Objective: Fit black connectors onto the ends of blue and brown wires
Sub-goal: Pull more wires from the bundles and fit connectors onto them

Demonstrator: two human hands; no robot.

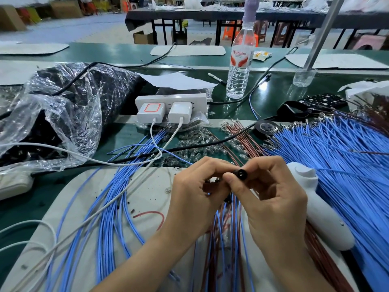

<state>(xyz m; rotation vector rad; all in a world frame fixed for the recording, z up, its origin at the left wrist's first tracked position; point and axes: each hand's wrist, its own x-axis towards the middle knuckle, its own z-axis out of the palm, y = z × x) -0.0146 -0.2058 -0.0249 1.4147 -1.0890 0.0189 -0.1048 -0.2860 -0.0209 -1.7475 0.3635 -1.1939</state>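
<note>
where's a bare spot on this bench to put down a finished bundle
Bare mat between the left blue wires and the left hand, bar one red wire loop. Also green bench between water bottle and clear cup. The right side is buried in the blue wire pile.

— Entry one, black connector [242, 173]?
— Plastic, slightly glossy.
— Next, blue wires [336, 157]?
— Smooth plastic insulation, bright metal terminals.
— Then bag [69, 114] and water bottle [239, 81]?
— Clear plastic; the bag is crinkled and shiny.
— Lastly, work mat [151, 192]?
— Pale, matt, speckled.
</note>
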